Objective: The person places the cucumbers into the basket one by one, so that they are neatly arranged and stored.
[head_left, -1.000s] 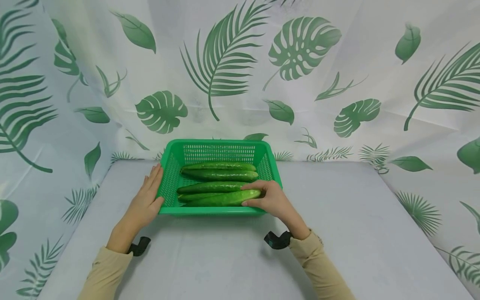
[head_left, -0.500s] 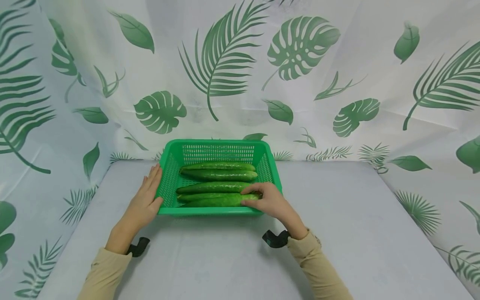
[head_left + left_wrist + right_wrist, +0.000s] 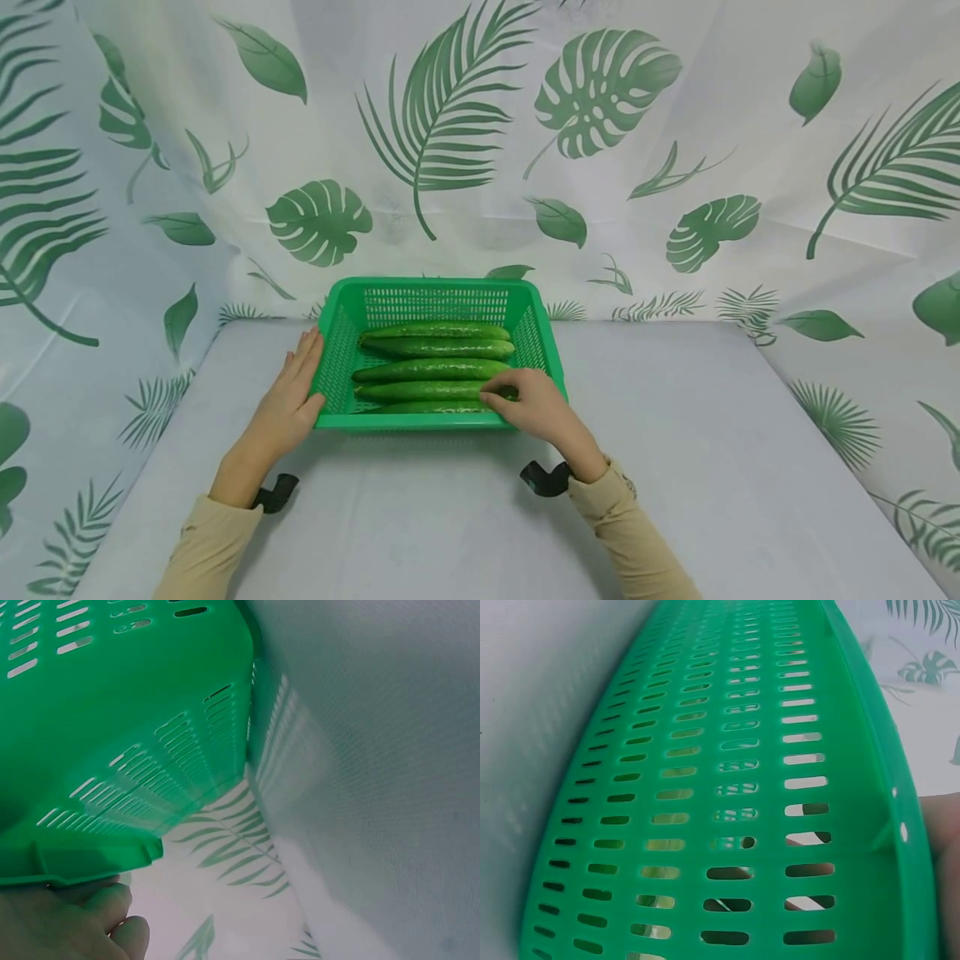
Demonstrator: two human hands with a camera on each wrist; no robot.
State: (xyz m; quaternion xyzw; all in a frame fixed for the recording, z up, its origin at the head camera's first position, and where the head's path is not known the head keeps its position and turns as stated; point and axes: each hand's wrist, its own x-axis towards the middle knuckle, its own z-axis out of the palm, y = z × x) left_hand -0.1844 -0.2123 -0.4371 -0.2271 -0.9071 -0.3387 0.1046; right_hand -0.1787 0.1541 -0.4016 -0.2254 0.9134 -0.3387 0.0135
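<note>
A green plastic basket [image 3: 438,422] stands on the table with several cucumbers [image 3: 431,370] lying lengthwise inside. My left hand [image 3: 288,408] rests against its left side, fingers straight along the rim and thumb near the front corner. In the left wrist view, the fingers [image 3: 112,919] show beside the rim. My right hand [image 3: 536,408] reaches over the front right corner, its thumb and fingers bent close together above the right ends of the front cucumbers. The front cucumber [image 3: 442,407] is partly hidden by the rim. Whether my fingertips still pinch it is hidden.
A pale cloth covers the table [image 3: 420,517]. Behind and at the sides hangs a white curtain [image 3: 480,258] printed with green leaves. Black wrist mounts [image 3: 277,493] sit at both wrists.
My right hand has lowered the front cucumber into the basket, beside the others. Its fingers and thumb have drawn closer together. The left hand stays against the basket.
</note>
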